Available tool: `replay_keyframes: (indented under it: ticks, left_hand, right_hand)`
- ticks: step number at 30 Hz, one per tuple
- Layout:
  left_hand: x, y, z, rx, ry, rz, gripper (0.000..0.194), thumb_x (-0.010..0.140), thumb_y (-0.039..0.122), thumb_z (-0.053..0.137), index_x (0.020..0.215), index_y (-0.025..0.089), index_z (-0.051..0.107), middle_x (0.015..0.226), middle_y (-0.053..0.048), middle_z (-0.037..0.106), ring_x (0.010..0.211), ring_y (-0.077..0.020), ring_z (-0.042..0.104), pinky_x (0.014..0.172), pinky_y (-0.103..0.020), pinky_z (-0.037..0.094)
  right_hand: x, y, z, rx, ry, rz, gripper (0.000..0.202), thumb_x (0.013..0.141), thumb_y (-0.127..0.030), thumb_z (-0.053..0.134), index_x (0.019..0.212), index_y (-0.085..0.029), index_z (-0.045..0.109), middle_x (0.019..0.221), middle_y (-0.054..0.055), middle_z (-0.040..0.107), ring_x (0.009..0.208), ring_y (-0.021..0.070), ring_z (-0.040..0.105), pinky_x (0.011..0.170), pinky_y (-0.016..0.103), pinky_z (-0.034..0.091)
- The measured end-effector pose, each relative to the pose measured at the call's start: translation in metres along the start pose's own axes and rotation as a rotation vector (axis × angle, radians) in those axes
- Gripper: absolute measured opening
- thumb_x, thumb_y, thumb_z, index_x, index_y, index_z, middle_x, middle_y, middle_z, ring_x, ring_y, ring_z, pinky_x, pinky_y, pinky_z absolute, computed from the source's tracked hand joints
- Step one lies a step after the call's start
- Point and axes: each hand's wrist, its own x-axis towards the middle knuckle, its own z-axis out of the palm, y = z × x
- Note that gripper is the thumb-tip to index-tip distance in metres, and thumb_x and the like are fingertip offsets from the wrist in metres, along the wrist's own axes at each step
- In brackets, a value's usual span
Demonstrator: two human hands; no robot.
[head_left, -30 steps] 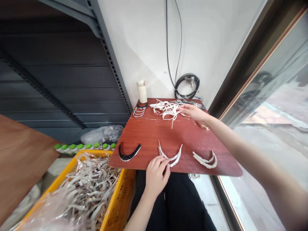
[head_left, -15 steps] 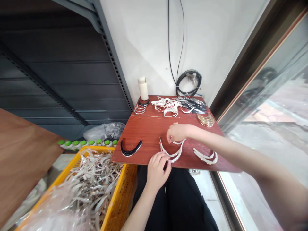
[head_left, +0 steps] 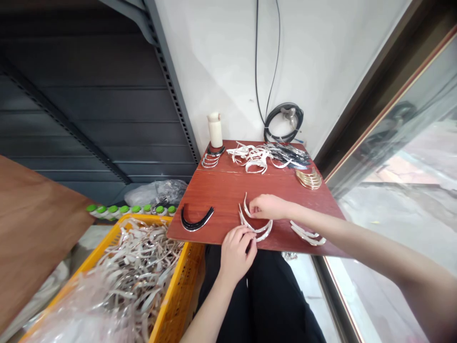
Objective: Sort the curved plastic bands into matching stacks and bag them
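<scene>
My left hand is at the front edge of the red-brown table, its fingers curled over the lower left of a pair of white curved bands lying there. Another white curved band is pinched in my right hand, just behind that pair, its thin end pointing away from me. Part of this band is hidden by my fingers. More white curved bands lie to the right, under my right forearm. Black curved bands lie nested to the left.
At the back of the tabletop are a white bottle, a heap of white bands, dark strips and gold bands. A yellow crate full of bands stands left. A cable coil hangs behind.
My right hand has turned and shifted slightly down and right, and the band in it now points away from me. My left hand stays at the pair of white bands.
</scene>
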Motion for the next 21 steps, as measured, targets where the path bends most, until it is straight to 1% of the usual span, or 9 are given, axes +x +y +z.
replay_keyframes:
  ticks: [3,7,9,11,13,14,17,19,21]
  left_hand:
    - [0.000,0.000,0.000,0.007,-0.003,0.004,0.018,0.089,0.015,0.058,0.102,0.022,0.066,0.102,-0.004,0.069,0.106,-0.0214,0.062,0.092,-0.038,0.050]
    - [0.000,0.000,-0.001,0.014,-0.026,0.001,0.020,0.089,0.016,0.056,0.104,0.023,0.067,0.103,-0.005,0.069,0.107,-0.0222,0.062,0.092,-0.039,0.051]
    - [0.000,0.000,0.000,0.016,-0.025,0.000,0.020,0.089,0.015,0.056,0.104,0.023,0.067,0.103,-0.005,0.069,0.107,-0.0224,0.063,0.092,-0.039,0.051]
    - [0.000,0.000,0.000,0.021,-0.018,-0.001,0.022,0.089,0.016,0.056,0.107,0.024,0.066,0.103,-0.005,0.069,0.107,-0.0225,0.063,0.092,-0.040,0.052]
    - [-0.001,0.000,0.000,0.017,-0.012,-0.013,0.025,0.089,0.017,0.056,0.111,0.023,0.064,0.106,-0.006,0.068,0.106,-0.0226,0.063,0.092,-0.040,0.052]
    - [-0.001,-0.001,0.000,0.007,-0.006,-0.021,0.026,0.089,0.017,0.055,0.114,0.023,0.062,0.108,-0.007,0.068,0.106,-0.0227,0.063,0.092,-0.040,0.053]
    - [-0.005,-0.004,0.000,-0.072,0.079,-0.053,0.032,0.090,0.016,0.053,0.121,0.020,0.054,0.114,-0.010,0.065,0.108,-0.0225,0.063,0.092,-0.041,0.053]
    - [-0.008,-0.006,0.000,-0.126,0.197,-0.076,0.033,0.090,0.015,0.052,0.123,0.019,0.050,0.116,-0.012,0.063,0.110,-0.0228,0.061,0.093,-0.042,0.053]
    - [-0.010,-0.008,-0.002,-0.137,0.317,-0.087,0.034,0.089,0.016,0.053,0.122,0.017,0.049,0.117,-0.013,0.061,0.112,-0.0237,0.060,0.093,-0.044,0.053]
  right_hand:
    - [-0.008,0.003,0.009,0.037,-0.081,-0.069,0.012,0.084,-0.022,0.061,0.086,-0.020,0.074,0.089,0.002,0.076,0.080,0.0166,0.068,0.069,0.023,0.042]
    - [-0.017,-0.001,0.010,-0.004,-0.129,-0.066,0.015,0.084,-0.019,0.059,0.084,-0.020,0.074,0.089,0.004,0.076,0.079,0.0182,0.068,0.067,0.025,0.041]
    - [-0.020,-0.005,0.006,-0.042,-0.086,-0.056,0.017,0.086,-0.018,0.056,0.085,-0.019,0.073,0.090,0.005,0.075,0.082,0.0198,0.067,0.070,0.026,0.041]
    - [-0.023,-0.009,-0.001,-0.050,0.002,-0.052,0.019,0.088,-0.017,0.053,0.087,-0.018,0.072,0.094,0.007,0.074,0.086,0.0209,0.066,0.073,0.027,0.042]
    - [-0.030,-0.013,-0.011,0.004,0.061,-0.076,0.017,0.089,-0.017,0.054,0.088,-0.018,0.071,0.095,0.006,0.073,0.087,0.0201,0.065,0.075,0.027,0.042]
    - [-0.035,-0.015,-0.016,0.043,0.060,-0.097,0.016,0.088,-0.017,0.055,0.088,-0.019,0.070,0.094,0.005,0.073,0.085,0.0192,0.065,0.075,0.027,0.043]
    - [-0.052,-0.024,-0.023,0.112,0.009,-0.154,0.014,0.087,-0.016,0.057,0.084,-0.021,0.070,0.089,0.002,0.072,0.082,0.0178,0.064,0.075,0.027,0.043]
    - [-0.062,-0.031,-0.017,0.082,0.010,-0.197,0.014,0.089,-0.017,0.057,0.083,-0.021,0.069,0.089,0.003,0.072,0.086,0.0188,0.063,0.080,0.028,0.043]
    - [-0.067,-0.037,-0.003,-0.003,0.033,-0.237,0.016,0.091,-0.020,0.055,0.084,-0.020,0.069,0.090,0.006,0.071,0.089,0.0211,0.063,0.083,0.031,0.043]
